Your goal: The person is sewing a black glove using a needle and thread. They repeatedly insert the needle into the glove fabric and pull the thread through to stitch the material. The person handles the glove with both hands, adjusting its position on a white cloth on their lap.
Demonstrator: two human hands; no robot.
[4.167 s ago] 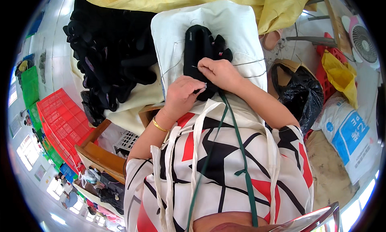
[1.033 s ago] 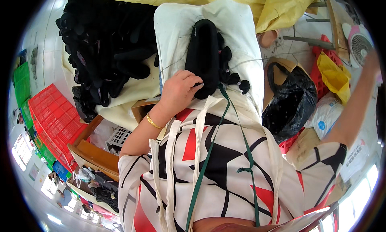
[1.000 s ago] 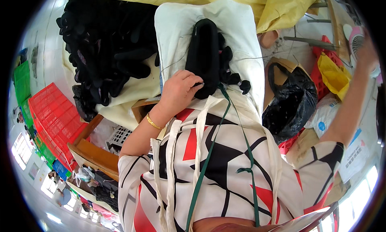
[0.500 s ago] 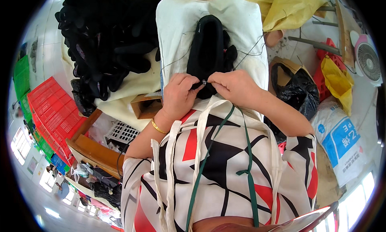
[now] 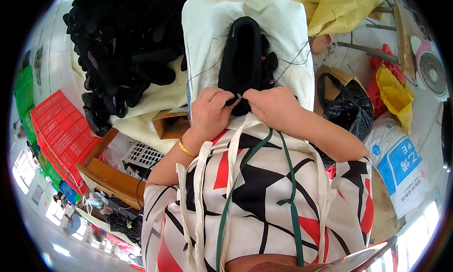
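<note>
A black cloth shoe point(image 5: 229, 66) lies lengthwise on a white cloth point(image 5: 203, 36) before me, its opening upward. My left hand point(image 5: 211, 109) pinches the near end of the shoe between thumb and fingers. Close against it, my right hand point(image 5: 273, 104) has its fingertips pressed together at the same end. Between the fingertips shows a small pale, shiny bit point(image 5: 239, 96), too small to name. Another black piece point(image 5: 270, 63) lies partly hidden along the shoe's right side. Thin dark thread point(image 5: 295, 63) runs over the cloth to the right.
A heap of black shoes point(image 5: 118, 45) covers the surface at the left. Beyond a wooden frame point(image 5: 111, 180) stand red crates point(image 5: 63, 135). To the right are a black plastic bag point(image 5: 351, 104), a white sack point(image 5: 401, 168) and a fan point(image 5: 432, 71).
Both hands stay at the shoe's near end, with only slight shifts of the fingers. The view has moved a little.
</note>
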